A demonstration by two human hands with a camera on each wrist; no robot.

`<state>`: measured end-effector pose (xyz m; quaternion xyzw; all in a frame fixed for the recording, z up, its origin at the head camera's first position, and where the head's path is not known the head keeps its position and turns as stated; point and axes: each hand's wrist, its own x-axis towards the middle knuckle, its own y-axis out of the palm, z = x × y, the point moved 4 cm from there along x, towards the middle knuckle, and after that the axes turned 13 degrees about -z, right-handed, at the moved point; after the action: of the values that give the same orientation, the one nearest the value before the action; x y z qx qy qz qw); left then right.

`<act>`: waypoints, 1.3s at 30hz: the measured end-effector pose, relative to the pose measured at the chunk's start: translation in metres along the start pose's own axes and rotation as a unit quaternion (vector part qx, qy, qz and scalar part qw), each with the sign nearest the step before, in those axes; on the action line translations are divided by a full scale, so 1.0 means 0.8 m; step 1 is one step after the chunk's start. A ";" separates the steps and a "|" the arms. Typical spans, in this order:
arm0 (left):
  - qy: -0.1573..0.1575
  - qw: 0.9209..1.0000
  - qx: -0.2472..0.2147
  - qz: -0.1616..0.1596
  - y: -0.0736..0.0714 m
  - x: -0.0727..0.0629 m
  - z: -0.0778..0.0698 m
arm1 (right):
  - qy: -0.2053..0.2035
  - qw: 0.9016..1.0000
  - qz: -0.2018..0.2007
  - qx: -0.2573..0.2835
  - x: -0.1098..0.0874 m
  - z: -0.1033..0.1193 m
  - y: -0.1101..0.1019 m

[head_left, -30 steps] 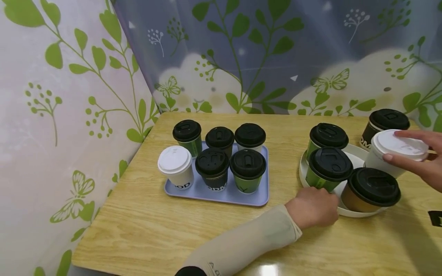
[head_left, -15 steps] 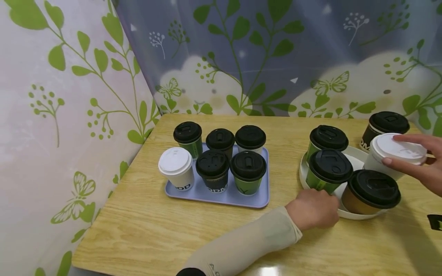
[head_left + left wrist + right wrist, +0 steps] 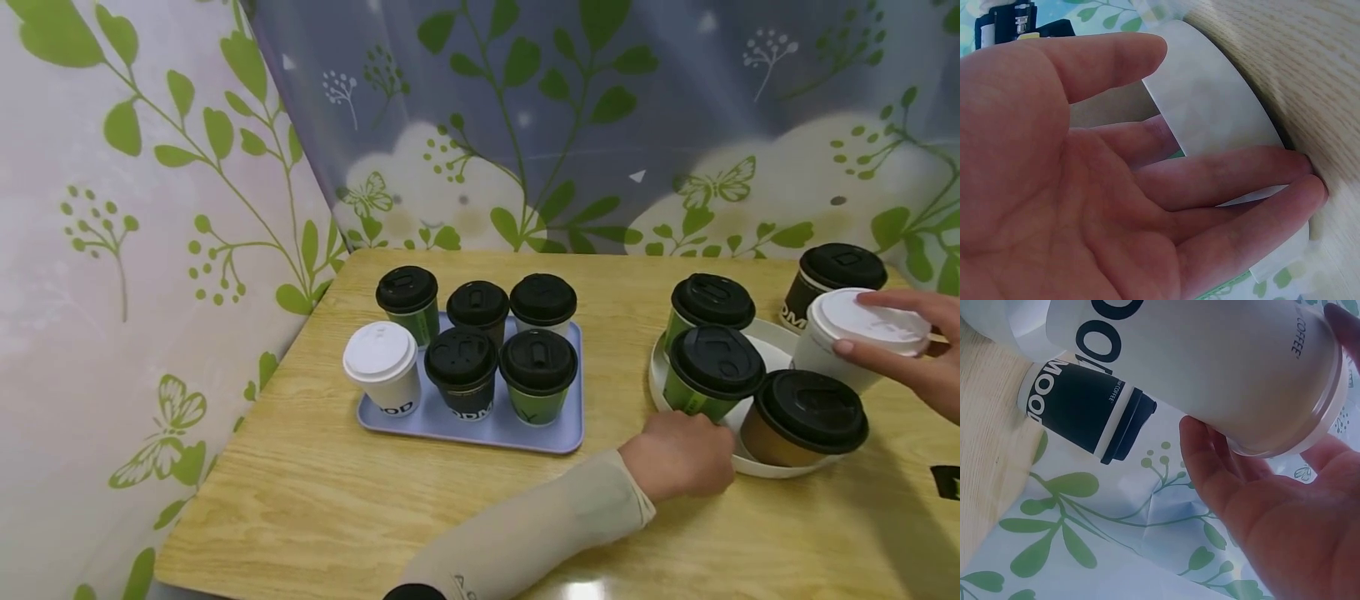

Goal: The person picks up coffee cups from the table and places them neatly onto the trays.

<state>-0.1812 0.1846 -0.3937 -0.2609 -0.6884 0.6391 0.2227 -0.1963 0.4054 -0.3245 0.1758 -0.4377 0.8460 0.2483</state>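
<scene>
My left hand (image 3: pixel 678 454) is at the near left rim of a round white tray (image 3: pixel 776 472). In the left wrist view its thumb and fingers pinch the tray's wall (image 3: pixel 1216 87), the index finger inside. With my right hand (image 3: pixel 926 358) I grip a white paper coffee cup (image 3: pixel 825 358) near its white lid, at the tray's right side. Whether the cup's base touches the tray is hidden. On the tray stand two green cups, one at the back (image 3: pixel 712 298) and one in front (image 3: pixel 716 362), and a brown cup (image 3: pixel 806 417), all black-lidded.
A black cup (image 3: pixel 840 271) stands on the table behind the tray; its side lettering shows in the right wrist view. To the left, a lavender rectangular tray (image 3: pixel 472 433) holds several lidded cups. Patterned walls border the wooden table (image 3: pixel 337 500) at the left and back.
The view tips very slightly between frames. Both hands, the white cup and the trays otherwise keep their places.
</scene>
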 end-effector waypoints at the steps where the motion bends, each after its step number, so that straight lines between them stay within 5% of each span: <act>1: 0.001 1.000 0.000 0.000 0.000 0.000 0.000 | 0.001 1.000 0.004 -0.001 -0.001 -0.001 0.000; 16: 0.007 1.000 0.007 -0.008 -0.001 -0.002 -0.002 | 0.009 0.998 0.054 -0.018 -0.006 -0.007 0.013; 39: 0.011 1.000 0.007 -0.008 0.001 -0.002 -0.003 | 0.014 0.998 0.065 0.014 -0.012 -0.023 0.023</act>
<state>-0.1786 0.1855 -0.3943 -0.2606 -0.6833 0.6394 0.2374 -0.2002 0.4094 -0.3518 0.1387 -0.4332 0.8686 0.1966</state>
